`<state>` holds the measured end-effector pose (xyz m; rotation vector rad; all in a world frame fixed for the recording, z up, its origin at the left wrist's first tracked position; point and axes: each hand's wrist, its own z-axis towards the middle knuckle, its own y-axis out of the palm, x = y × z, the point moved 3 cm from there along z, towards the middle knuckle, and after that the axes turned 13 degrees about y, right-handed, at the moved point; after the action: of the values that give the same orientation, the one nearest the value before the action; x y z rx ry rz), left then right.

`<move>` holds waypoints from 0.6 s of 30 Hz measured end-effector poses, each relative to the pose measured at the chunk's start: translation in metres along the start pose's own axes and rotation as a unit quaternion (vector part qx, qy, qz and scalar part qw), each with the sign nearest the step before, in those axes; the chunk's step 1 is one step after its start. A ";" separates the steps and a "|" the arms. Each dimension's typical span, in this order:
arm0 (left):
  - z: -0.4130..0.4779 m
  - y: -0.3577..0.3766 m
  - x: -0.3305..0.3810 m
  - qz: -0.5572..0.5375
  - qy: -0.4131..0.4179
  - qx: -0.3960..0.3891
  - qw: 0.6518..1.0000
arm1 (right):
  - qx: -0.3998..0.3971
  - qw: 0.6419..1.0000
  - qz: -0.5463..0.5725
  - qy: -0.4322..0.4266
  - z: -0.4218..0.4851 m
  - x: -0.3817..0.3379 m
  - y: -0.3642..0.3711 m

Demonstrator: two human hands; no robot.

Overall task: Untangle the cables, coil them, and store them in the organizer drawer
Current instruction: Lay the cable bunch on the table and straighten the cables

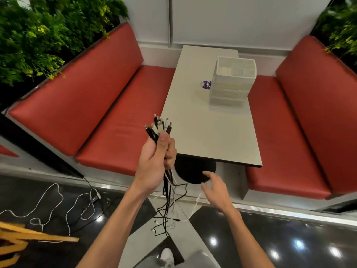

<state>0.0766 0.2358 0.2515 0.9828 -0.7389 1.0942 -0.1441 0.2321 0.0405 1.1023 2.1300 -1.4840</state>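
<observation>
My left hand (157, 158) grips a bundle of black and white cables (167, 192) just below their plugs, which stick up above my thumb. The rest of the cables hang down in a tangle toward the floor. My right hand (214, 187) hovers open to the right of the hanging strands, fingers spread, touching nothing I can make out. A white organizer with stacked drawers (230, 88) stands on the far half of the white table (208, 132); its top tray has several compartments.
Red padded benches (108, 113) flank the table on both sides. A small purple packet (206, 85) lies beside the organizer. More cable (58, 206) trails over the dark glossy floor at the left. A yellow wooden frame (29, 235) juts in at bottom left.
</observation>
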 end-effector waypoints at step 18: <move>0.021 0.070 -0.017 0.349 0.027 -0.147 0.925 | -0.142 0.962 0.148 -0.179 -0.062 -0.116 -0.069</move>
<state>0.0044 0.2204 0.2647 0.4222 -1.2178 1.5542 -0.1099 0.2294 0.1848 0.9168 1.7702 -1.1010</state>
